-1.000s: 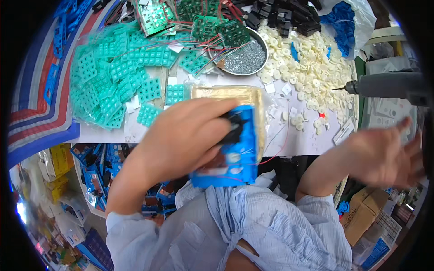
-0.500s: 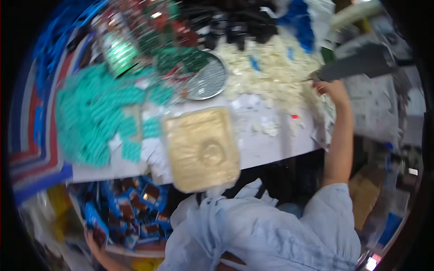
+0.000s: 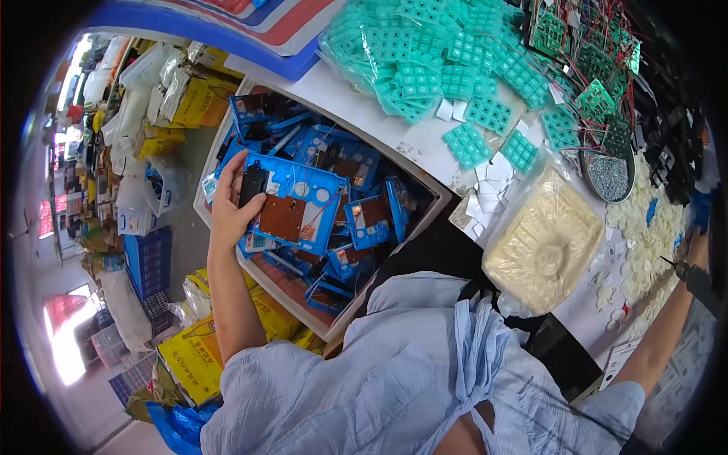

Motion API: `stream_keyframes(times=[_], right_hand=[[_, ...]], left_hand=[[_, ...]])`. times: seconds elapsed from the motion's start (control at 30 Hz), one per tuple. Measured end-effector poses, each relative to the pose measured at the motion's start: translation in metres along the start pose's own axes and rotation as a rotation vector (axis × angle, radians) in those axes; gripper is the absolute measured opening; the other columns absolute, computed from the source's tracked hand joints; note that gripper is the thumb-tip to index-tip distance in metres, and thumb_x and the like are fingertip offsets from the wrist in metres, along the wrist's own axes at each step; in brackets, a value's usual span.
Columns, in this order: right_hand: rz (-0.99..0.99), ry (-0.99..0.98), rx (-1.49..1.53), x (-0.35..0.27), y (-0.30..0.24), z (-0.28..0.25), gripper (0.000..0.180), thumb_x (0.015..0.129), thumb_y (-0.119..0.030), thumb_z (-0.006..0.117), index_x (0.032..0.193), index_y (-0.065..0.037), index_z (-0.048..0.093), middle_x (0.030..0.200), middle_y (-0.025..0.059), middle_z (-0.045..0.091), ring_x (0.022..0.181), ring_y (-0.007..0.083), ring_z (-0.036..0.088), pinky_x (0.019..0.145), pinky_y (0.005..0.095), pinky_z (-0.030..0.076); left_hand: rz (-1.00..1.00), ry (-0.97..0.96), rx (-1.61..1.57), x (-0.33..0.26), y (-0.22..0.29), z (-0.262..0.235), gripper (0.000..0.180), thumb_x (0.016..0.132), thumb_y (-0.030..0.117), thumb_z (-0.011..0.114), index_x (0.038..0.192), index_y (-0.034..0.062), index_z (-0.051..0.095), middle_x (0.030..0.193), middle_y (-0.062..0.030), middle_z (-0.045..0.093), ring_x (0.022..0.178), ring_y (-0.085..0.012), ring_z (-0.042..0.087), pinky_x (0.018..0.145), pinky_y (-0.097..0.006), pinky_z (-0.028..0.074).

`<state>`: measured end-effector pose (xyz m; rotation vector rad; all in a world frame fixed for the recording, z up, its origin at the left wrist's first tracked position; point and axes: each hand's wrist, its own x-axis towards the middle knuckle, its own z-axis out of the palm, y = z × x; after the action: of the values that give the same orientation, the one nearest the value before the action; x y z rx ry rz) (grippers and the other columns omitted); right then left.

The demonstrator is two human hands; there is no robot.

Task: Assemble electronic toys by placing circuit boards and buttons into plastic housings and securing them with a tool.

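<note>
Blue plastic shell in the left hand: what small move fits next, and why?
Probably lift the blue plastic shell out of the white bin toward the table. The left hand already grips its edge above the other blue parts, while the right hand is at the electric screwdriver.

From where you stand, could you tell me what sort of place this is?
Probably a small electronics assembly workshop: a bin of blue plastic casings, heaps of teal rubber keypads, wired green circuit boards, and a left hand lifting a casing.
</note>
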<state>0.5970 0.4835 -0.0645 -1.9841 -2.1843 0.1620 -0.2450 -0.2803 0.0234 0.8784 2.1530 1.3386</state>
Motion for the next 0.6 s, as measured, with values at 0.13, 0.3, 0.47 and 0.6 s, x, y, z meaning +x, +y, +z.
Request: stream_keyframes(times=[0.13, 0.3, 0.47, 0.6], right_hand=[[0.025, 0.132, 0.189, -0.063, 0.004, -0.042, 0.054, 0.095, -0.023, 0.062, 0.143, -0.003, 0.05, 0.126, 0.0097, 0.061, 0.097, 0.0166, 0.063, 0.067, 0.0275, 0.049], [0.013, 0.113, 0.623, -0.201, -0.051, -0.083, 0.054, 0.092, -0.019, 0.065, 0.141, -0.001, 0.051, 0.119, 0.0093, 0.064, 0.09, 0.0122, 0.062, 0.061, 0.0229, 0.047], [-0.047, -0.238, 0.876, -0.372, -0.157, -0.118, 0.053, 0.09, -0.015, 0.067, 0.138, 0.002, 0.053, 0.112, 0.0089, 0.066, 0.083, 0.0078, 0.062, 0.054, 0.0184, 0.045], [-0.043, -0.455, 1.067, -0.44, -0.276, -0.083, 0.054, 0.084, -0.013, 0.073, 0.131, 0.005, 0.054, 0.111, 0.0089, 0.065, 0.079, 0.0106, 0.063, 0.052, 0.021, 0.048]], left_hand=[[-0.102, 0.021, 0.068, 0.013, -0.029, -0.008, 0.078, 0.081, 0.001, 0.073, 0.151, -0.0005, 0.038, 0.147, -0.015, 0.048, 0.128, -0.021, 0.053, 0.11, -0.034, 0.041], [-0.164, 0.323, 0.91, -0.025, -0.151, -0.081, 0.066, 0.087, 0.011, 0.074, 0.145, -0.0001, 0.046, 0.133, -0.0204, 0.057, 0.115, -0.0268, 0.06, 0.094, -0.033, 0.049], [0.035, 0.217, 0.836, 0.024, -0.033, 0.038, 0.045, 0.091, 0.014, 0.071, 0.132, 0.0002, 0.058, 0.123, -0.0194, 0.063, 0.096, -0.0236, 0.067, 0.076, -0.027, 0.053], [-0.014, -0.453, 0.032, 0.007, 0.103, 0.173, 0.026, 0.088, 0.005, 0.073, 0.113, 0.0027, 0.068, 0.099, -0.0064, 0.072, 0.079, -0.0102, 0.066, 0.069, -0.027, 0.054]])
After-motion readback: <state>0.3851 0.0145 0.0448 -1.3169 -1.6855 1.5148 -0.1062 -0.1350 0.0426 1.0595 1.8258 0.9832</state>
